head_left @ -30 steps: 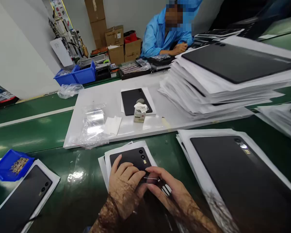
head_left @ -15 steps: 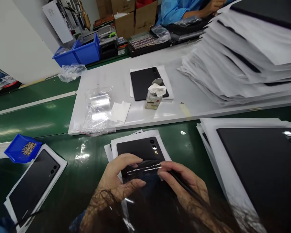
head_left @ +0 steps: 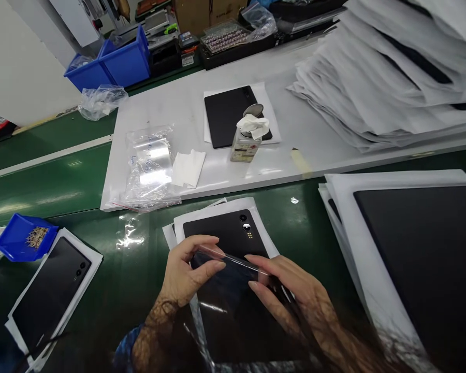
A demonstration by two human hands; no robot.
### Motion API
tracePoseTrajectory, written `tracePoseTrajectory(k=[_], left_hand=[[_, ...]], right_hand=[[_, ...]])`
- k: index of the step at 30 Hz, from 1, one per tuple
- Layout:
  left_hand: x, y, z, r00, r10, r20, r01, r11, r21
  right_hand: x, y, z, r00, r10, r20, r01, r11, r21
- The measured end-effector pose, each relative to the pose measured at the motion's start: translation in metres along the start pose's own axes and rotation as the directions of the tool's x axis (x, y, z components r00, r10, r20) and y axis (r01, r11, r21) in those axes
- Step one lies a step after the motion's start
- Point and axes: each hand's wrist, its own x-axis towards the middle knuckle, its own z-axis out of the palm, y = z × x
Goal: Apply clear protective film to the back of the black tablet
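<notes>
A black tablet back cover (head_left: 227, 235) with a camera cluster lies on white paper sheets on the green belt in front of me. Both hands hold a clear film sheet (head_left: 233, 261) just above its near half. My left hand (head_left: 186, 272) pinches the film's left end between thumb and fingers. At the film's right end, my right hand (head_left: 291, 292) grips it with the fingertips. The film shows as a thin glinting edge and partly hides the cover below.
A white board (head_left: 295, 129) holds plastic bags (head_left: 151, 166), a small bottle with a tissue (head_left: 246, 140), another black cover (head_left: 229, 114) and a tall paper stack (head_left: 392, 77). A blue tray of small parts (head_left: 25, 238), a cover at left (head_left: 50, 292) and a large cover at right (head_left: 423, 254).
My view has tilted down, so the person at the far bench has left the frame. My hands went from pressing on the cover to lifting the clear film off it.
</notes>
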Motion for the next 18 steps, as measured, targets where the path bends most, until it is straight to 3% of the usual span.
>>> tracePoseTrajectory(k=[3, 8, 13, 15, 18], left_hand=[[0.004, -0.008, 0.003, 0.999, -0.037, 0.011, 0.037, 0.999, 0.007], [0.011, -0.006, 0.013, 0.996, -0.08, 0.036, 0.081, 0.996, -0.043], [0.017, 0.009, 0.02, 0.988, -0.121, 0.091, 0.127, 0.99, -0.062], [0.016, 0.013, 0.023, 0.986, -0.137, 0.099, 0.144, 0.987, -0.071], [0.014, 0.015, 0.027, 0.982, -0.174, 0.077, 0.18, 0.98, -0.078]], right_hand=[[0.008, -0.008, -0.008, 0.999, -0.01, 0.037, 0.012, 0.998, -0.059], [0.01, -0.011, -0.011, 0.999, 0.014, 0.05, -0.014, 1.0, -0.004], [0.003, 0.003, -0.009, 1.0, 0.003, 0.024, -0.001, 0.998, -0.062], [-0.002, 0.011, -0.014, 1.0, 0.011, 0.025, -0.009, 0.994, -0.106], [-0.009, 0.019, -0.03, 0.998, 0.01, -0.063, -0.022, 0.983, -0.185]])
